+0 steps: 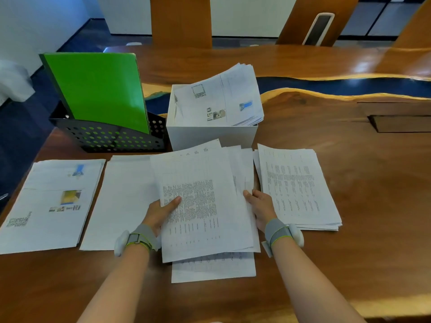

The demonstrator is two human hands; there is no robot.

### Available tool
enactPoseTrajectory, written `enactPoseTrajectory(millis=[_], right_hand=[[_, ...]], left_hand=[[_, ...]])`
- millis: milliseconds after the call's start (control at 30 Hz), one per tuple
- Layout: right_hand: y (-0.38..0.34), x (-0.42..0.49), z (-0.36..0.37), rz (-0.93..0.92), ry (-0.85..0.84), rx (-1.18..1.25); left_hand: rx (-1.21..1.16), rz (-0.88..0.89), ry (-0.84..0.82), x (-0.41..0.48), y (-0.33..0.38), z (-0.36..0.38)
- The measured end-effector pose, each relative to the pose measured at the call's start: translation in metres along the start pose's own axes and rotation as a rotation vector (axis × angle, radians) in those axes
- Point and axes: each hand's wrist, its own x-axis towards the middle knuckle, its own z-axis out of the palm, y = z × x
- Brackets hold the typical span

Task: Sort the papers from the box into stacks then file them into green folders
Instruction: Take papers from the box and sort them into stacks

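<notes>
A bundle of printed sheets is held between both hands above a stack on the table. My left hand grips its left edge with the thumb on top. My right hand grips its right edge. Three other stacks lie in a row: one with photos at the left, a blank-faced one beside it, a table-printed one at the right. A white box behind holds more papers. Green folders stand in a black mesh rack.
The wooden table has a blue resin strip across the back and a recessed hatch at the right. Chairs stand beyond the far edge. The table's left edge drops to a dark floor.
</notes>
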Motion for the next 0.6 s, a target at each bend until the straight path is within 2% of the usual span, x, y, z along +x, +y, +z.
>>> enactPoseTrajectory(millis=[200, 367, 433, 600], right_hand=[[0.001, 0.003, -0.003, -0.027, 0.06, -0.042], [0.001, -0.001, -0.004, 0.003, 0.048, -0.057], [0.001, -0.004, -0.001, 0.033, -0.013, -0.041], [-0.006, -0.009, 0.004, 0.072, -0.146, 0.029]], left_hand=[[0.1, 0.169, 0.2, 0.002, 0.002, -0.006], [0.079, 0.174, 0.273, 0.005, 0.006, -0.019], [0.072, 0.134, 0.223, 0.005, 0.005, -0.018], [-0.06, 0.002, -0.039, -0.001, 0.004, -0.004]])
